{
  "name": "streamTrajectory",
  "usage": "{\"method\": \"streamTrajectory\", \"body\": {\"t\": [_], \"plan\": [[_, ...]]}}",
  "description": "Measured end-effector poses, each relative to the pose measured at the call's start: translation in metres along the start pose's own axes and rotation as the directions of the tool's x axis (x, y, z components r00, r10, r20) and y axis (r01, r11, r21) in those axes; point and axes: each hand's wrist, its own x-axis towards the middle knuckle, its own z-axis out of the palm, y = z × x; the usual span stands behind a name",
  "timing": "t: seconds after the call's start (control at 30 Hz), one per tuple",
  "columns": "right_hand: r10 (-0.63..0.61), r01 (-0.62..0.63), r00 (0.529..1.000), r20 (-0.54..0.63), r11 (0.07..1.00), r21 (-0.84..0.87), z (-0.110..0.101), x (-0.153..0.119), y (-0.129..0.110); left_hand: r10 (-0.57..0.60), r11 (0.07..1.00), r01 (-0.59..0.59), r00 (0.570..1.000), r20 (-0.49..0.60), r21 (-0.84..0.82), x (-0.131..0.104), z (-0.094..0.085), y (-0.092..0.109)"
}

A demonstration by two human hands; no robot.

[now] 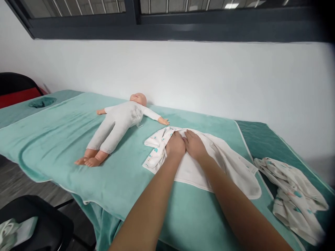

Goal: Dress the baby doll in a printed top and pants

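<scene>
A white baby cloth (199, 170) with a small coloured print on its turned-over left end lies spread on the green bed cover. Whether it is a garment or a blanket I cannot tell. My left hand (176, 143) is closed at its folded part, knuckles up, fingers curled into the fabric. Right beside it, touching, my right hand (195, 143) lies on the cloth with its fingers stretched out. To the left a baby doll (119, 116) in a white suit rests on its back, arms spread, one hand near the cloth's far edge.
A crumpled printed cloth (295, 195) lies at the right on the green-covered bed (104, 184). The bed stands against a white wall (183, 73) below a dark window frame (167, 31). A black chair (49, 216) holding a pale green item is at the lower left.
</scene>
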Motion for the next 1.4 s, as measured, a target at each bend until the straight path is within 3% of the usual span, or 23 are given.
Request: {"method": "streamTrajectory", "body": {"t": [0.23,0.37,0.47,0.53,0.63,0.7,0.8,0.87,0.97,1.03,1.23,1.4], "plan": [[-0.018,0.019,0.999,0.030,0.998,-0.052,0.007,-0.004,0.004,0.051,0.983,-0.052,0.999,-0.010,-0.176,-0.011,-0.014,0.000],[-0.011,0.013,1.000,0.025,0.998,-0.055,0.009,-0.003,0.004,0.187,0.888,-0.254,0.961,-0.204,-0.384,-0.041,-0.037,-0.012],[0.001,0.001,1.000,0.027,0.998,-0.062,0.010,-0.002,0.003,0.225,0.842,-0.351,0.919,-0.325,-0.409,-0.062,-0.062,-0.044],[0.006,-0.004,0.999,0.032,0.998,-0.065,0.011,-0.003,0.002,0.186,0.886,-0.300,0.929,-0.321,-0.354,-0.067,-0.078,-0.073],[0.018,-0.014,0.999,0.051,0.998,-0.068,0.010,-0.004,0.001,0.148,0.946,-0.186,0.977,-0.155,-0.265,-0.062,-0.096,-0.110],[0.028,-0.023,0.997,0.067,0.998,-0.066,0.009,-0.005,0.000,0.160,0.958,-0.172,0.985,-0.068,-0.229,-0.052,-0.101,-0.124],[0.037,-0.033,0.996,0.075,0.998,-0.061,0.007,-0.005,-0.001,0.104,0.964,-0.113,0.993,-0.050,-0.239,-0.032,-0.100,-0.128],[0.042,-0.037,0.996,0.079,0.998,-0.058,0.007,-0.004,-0.001,-0.029,0.961,0.005,0.996,-0.086,-0.276,-0.018,-0.098,-0.128],[0.044,-0.039,0.995,0.087,0.998,-0.054,0.007,-0.004,0.000,-0.236,0.942,0.172,0.951,-0.202,-0.287,0.000,-0.095,-0.131],[0.046,-0.042,0.995,0.086,0.998,-0.051,0.008,-0.003,0.000,-0.308,0.932,0.234,0.914,-0.265,-0.275,0.008,-0.093,-0.135],[0.036,-0.032,0.996,0.076,0.998,-0.054,0.006,-0.004,0.000,-0.360,0.923,0.296,0.890,-0.278,-0.247,0.023,-0.091,-0.143],[0.028,-0.023,0.997,0.073,0.997,-0.072,0.004,-0.005,-0.003,-0.361,0.931,0.318,0.876,-0.320,-0.178,0.030,-0.090,-0.137]]}}
